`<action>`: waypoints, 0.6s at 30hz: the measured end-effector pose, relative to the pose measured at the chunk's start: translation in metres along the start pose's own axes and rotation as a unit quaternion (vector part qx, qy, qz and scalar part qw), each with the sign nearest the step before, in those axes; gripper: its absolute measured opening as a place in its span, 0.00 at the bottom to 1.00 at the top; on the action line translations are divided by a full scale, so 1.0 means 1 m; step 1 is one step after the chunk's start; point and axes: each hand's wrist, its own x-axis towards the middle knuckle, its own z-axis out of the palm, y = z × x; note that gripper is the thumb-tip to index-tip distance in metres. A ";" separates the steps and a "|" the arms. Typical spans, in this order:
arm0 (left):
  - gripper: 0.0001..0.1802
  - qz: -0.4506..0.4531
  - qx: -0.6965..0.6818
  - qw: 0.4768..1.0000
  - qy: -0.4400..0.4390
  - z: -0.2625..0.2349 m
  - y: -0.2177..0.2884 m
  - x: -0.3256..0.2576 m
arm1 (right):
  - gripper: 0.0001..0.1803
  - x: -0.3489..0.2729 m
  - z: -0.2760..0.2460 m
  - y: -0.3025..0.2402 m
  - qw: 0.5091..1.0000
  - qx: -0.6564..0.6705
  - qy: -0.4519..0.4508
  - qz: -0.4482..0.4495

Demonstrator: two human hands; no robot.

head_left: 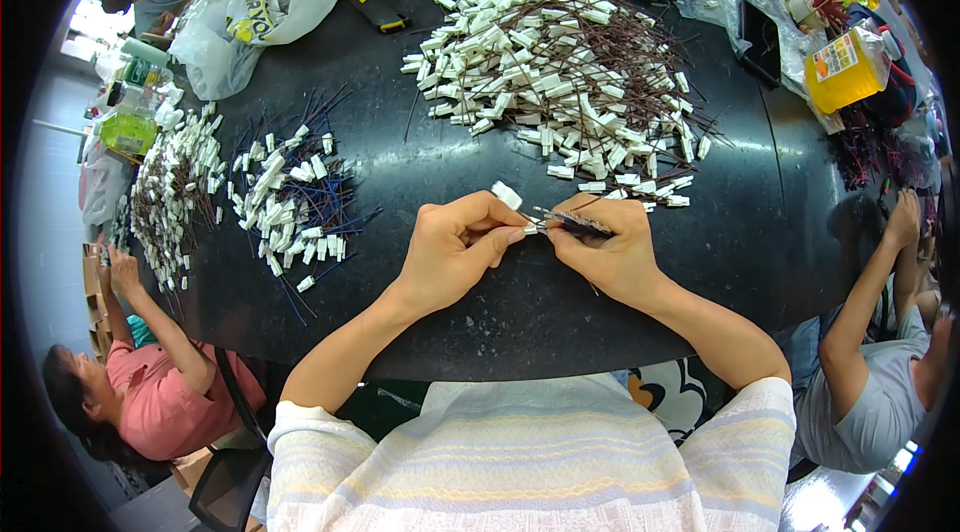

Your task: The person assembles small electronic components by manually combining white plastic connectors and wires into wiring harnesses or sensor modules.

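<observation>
My left hand (458,245) pinches a small white plastic connector (507,195) between thumb and fingers, near the front of the black table (560,312). My right hand (610,250) grips a bundle of thin brown wires (580,223), its metal-tipped ends pointing left at the connector. The two hands almost touch at the fingertips. Just beyond them lies a big heap of white connectors with brown wires (565,72).
A smaller pile of connectors with blue wires (293,194) lies left, another brown-wired pile (175,187) at the far left edge. A white plastic bag (250,7), a phone (760,40) and a yellow bottle (845,70) sit at the back. Other people work at the left and right.
</observation>
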 end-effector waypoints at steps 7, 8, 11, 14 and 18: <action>0.13 0.008 0.115 0.991 0.067 -0.026 0.007 0.008 | 0.05 0.002 0.000 -0.005 0.999 0.026 -0.005 0.027; 0.16 0.037 0.098 0.994 0.043 -0.026 0.010 0.010 | 0.05 0.002 0.000 -0.005 0.998 0.030 -0.009 0.049; 0.21 0.066 0.035 0.997 -0.018 -0.026 0.011 0.008 | 0.05 0.002 0.000 -0.002 1.000 0.019 -0.010 0.021; 0.23 0.071 0.075 0.992 -0.068 -0.028 0.030 0.004 | 0.05 0.001 0.000 -0.001 1.000 0.005 0.014 0.024; 0.15 0.111 0.191 0.974 -0.040 -0.027 0.031 -0.001 | 0.05 0.002 0.000 -0.002 0.999 -0.003 0.004 0.050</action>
